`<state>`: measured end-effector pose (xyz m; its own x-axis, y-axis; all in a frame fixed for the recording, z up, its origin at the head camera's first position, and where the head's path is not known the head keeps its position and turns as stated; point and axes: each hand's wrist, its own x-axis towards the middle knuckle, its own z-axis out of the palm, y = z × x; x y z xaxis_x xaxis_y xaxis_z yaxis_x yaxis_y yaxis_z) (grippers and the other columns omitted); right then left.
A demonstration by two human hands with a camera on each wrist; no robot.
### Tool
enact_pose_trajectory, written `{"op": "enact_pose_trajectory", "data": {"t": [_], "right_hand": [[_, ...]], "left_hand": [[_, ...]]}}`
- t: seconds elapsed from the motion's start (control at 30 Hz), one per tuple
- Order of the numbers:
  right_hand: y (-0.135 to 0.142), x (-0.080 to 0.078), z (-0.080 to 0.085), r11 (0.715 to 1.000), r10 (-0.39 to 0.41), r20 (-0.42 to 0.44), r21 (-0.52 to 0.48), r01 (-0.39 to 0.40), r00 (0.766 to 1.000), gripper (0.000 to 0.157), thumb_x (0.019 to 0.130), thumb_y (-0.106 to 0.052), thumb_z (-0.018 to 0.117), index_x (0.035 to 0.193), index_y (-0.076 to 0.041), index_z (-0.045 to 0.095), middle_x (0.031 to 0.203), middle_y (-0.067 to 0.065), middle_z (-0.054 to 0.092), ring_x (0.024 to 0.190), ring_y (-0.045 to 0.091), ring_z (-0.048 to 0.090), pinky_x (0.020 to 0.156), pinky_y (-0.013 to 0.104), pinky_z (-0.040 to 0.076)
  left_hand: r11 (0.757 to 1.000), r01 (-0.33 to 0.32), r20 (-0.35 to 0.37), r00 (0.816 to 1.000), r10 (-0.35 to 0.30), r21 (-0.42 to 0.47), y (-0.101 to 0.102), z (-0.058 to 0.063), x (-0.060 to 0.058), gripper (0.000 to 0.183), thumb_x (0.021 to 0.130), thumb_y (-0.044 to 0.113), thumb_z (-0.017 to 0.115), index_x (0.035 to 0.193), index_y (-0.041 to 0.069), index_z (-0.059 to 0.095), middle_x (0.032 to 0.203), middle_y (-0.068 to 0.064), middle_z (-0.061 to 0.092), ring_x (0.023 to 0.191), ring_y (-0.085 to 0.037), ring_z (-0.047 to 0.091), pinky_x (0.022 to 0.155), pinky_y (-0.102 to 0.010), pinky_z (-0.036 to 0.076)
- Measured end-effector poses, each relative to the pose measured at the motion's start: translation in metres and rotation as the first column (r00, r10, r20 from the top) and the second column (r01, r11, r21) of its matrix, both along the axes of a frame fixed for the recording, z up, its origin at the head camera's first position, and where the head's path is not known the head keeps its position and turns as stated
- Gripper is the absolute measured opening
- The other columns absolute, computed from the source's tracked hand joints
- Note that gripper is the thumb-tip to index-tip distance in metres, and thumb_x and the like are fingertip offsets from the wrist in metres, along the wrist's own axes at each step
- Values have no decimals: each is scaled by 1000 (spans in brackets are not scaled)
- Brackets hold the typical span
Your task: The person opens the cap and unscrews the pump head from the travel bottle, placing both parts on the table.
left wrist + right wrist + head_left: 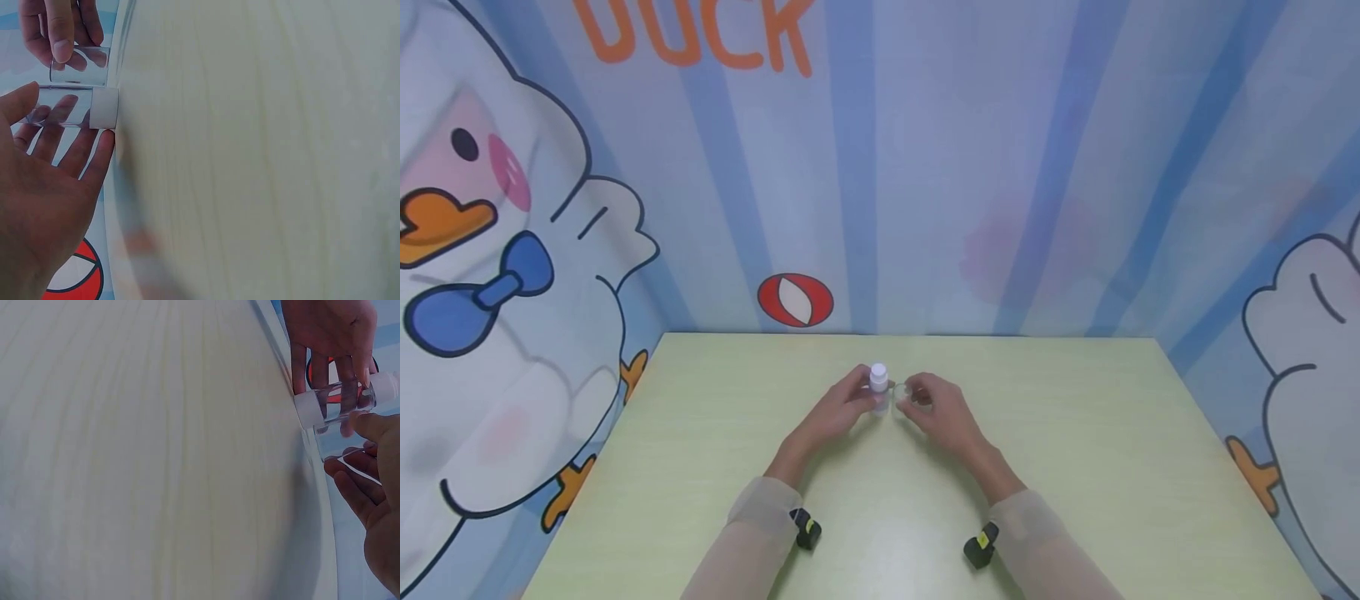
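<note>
Head view: L grip (838, 408) is holding clear, white-topped glass/plastic cyl. bottle (879, 397); R grip (942, 412) is pinching clear glass/plastic cup (901, 396) beside bottle, poss. risking knock if either slips.

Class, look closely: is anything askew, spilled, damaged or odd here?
Nothing stands out: the left hand holds the bottle upright, the right hand holds the clear cup close beside it, and no spill or crack shows.
</note>
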<state>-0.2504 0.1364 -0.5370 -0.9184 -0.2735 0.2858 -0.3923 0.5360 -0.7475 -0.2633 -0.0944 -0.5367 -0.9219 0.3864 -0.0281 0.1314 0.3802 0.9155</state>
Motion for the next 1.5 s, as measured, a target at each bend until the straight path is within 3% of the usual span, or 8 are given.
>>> {"op": "enact_pose_trajectory", "data": {"t": [1.5], "right_hand": [[-1, -4, -10, 1000, 5, 44, 13, -6, 999, 33, 94, -10, 81, 124, 0, 69, 115, 12, 75, 105, 25, 73, 93, 35, 63]], "left_hand": [[1000, -11, 12, 1000, 11, 17, 0, -1, 0, 30, 107, 36, 63, 136, 31, 57, 143, 12, 64, 144, -21, 54, 118, -54, 44]]}}
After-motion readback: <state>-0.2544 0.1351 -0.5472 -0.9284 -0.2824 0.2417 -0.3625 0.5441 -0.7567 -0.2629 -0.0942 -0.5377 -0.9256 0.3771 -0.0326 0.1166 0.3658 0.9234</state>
